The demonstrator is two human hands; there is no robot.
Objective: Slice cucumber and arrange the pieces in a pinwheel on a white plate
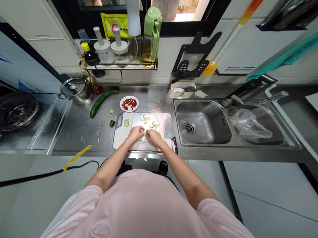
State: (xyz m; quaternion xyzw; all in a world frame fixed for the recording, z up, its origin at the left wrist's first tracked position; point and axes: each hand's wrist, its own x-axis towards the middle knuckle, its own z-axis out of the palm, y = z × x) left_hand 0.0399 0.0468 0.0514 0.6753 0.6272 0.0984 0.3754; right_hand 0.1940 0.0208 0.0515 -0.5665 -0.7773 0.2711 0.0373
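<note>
Both hands are working narrow right now, left hand (135,133) and right hand (154,137) almost touching, pinching a pale cucumber slice (144,132) between them over the white cutting board (119,136). Other slices (145,118) are lying in a fan-like pattern on the board, w/ a black-handled knife (174,145) sitting at its right edge. Long cucumber (101,102) is lying upper left, dark green chunk (112,123) just beside the board, plate of red bits (129,103) sitting just above it, steel sink (202,121) on the right.
</note>
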